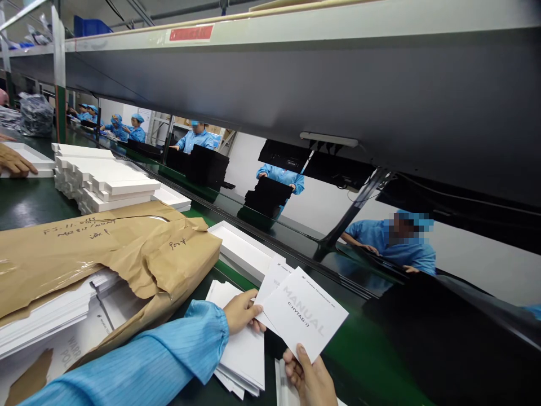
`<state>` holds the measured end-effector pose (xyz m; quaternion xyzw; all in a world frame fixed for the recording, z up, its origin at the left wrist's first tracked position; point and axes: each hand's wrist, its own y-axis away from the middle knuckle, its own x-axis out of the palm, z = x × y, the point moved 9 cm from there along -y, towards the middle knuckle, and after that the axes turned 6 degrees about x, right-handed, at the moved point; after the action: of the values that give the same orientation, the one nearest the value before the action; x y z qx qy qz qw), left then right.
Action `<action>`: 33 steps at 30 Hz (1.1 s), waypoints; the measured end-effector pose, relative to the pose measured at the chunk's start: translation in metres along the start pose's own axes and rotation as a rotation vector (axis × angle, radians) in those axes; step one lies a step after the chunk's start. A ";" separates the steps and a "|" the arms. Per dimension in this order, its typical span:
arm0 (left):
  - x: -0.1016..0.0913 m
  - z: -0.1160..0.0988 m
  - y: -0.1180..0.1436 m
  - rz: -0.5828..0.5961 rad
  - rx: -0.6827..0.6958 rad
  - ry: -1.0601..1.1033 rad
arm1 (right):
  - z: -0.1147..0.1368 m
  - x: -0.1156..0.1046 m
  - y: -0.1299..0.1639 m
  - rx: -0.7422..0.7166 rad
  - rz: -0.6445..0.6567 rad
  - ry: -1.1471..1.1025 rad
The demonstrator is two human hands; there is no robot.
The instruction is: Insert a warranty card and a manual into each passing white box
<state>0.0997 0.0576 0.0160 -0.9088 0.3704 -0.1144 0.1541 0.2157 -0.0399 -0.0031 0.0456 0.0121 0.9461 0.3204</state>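
My left hand (243, 312), in a blue sleeve, pinches a white printed leaflet (274, 277) by its lower left edge. Overlapping that leaflet is a white manual (304, 318) marked "MANUAL" and "HYTAB". My right hand (311, 373) grips this manual at its bottom corner, thumb on top. Below my left hand lies a stack of white booklets (243, 361). A pale box edge (281, 383) shows beside my right hand, mostly covered by it. Just beyond the hands sits an open white box tray (243, 251).
A torn brown paper package (139, 239) with printed papers inside lies at left. Behind it are stacked white box trays (105, 180) and another person's hand (17, 160). A low shelf (270, 79) spans overhead. Co-workers (384, 239) sit across the green line.
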 end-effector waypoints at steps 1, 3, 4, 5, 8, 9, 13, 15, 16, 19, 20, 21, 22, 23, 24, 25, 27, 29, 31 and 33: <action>0.000 -0.001 0.000 0.000 0.001 -0.002 | 0.000 0.000 0.000 0.001 0.000 0.000; 0.000 -0.002 0.001 0.001 0.000 -0.008 | 0.000 0.000 0.000 0.005 0.003 0.000; 0.000 -0.003 0.001 0.000 -0.001 -0.008 | -0.001 0.000 0.000 0.009 0.006 -0.001; 0.000 -0.004 0.002 -0.001 -0.001 -0.008 | -0.001 0.001 0.000 0.012 0.010 -0.003; 0.000 -0.005 0.002 -0.006 0.002 -0.006 | -0.002 0.001 0.000 0.018 0.023 -0.008; 0.000 -0.005 0.002 -0.007 0.002 -0.006 | -0.002 0.001 0.000 0.016 0.025 -0.008; 0.000 -0.004 0.001 -0.004 -0.001 -0.008 | -0.001 0.001 0.000 -0.003 0.021 -0.002; 0.001 -0.003 0.001 -0.007 -0.002 0.003 | 0.000 0.001 0.000 -0.011 0.025 0.000; 0.001 -0.003 0.001 -0.014 -0.001 0.010 | 0.000 0.001 0.000 -0.013 0.030 0.000; -0.004 -0.002 0.003 -0.075 -0.002 0.008 | 0.001 0.002 0.000 -0.019 0.043 -0.021; -0.008 -0.002 0.003 -0.113 -0.004 -0.006 | 0.001 0.002 0.000 -0.024 0.043 -0.034; -0.015 -0.003 0.003 -0.165 -0.011 -0.030 | 0.002 0.001 0.000 -0.032 0.039 -0.048; -0.024 -0.003 0.002 -0.227 -0.021 -0.062 | 0.002 0.000 0.000 -0.040 0.032 -0.061; -0.034 -0.005 0.001 -0.293 -0.032 -0.096 | 0.002 -0.001 -0.001 -0.046 0.023 -0.073; -0.045 -0.006 -0.002 -0.354 -0.044 -0.129 | 0.002 -0.003 -0.001 -0.051 0.013 -0.083; -0.056 -0.008 -0.006 -0.405 -0.058 -0.160 | 0.001 -0.004 -0.002 -0.056 0.003 -0.093; -0.074 -0.011 -0.022 -0.459 -0.092 -0.199 | 0.000 -0.006 -0.003 -0.068 -0.012 -0.108; -0.090 -0.012 -0.041 -0.499 -0.140 -0.230 | 0.000 -0.008 -0.005 -0.087 -0.024 -0.120; -0.104 -0.012 -0.060 -0.541 -0.196 -0.255 | -0.001 -0.010 -0.006 -0.105 -0.035 -0.130; -0.115 -0.010 -0.074 -0.573 -0.245 -0.272 | -0.003 -0.012 -0.008 -0.120 -0.039 -0.138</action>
<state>0.0627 0.1872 0.0417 -0.9947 0.0868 0.0146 0.0532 0.2295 -0.0408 -0.0073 0.0911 -0.0660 0.9332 0.3413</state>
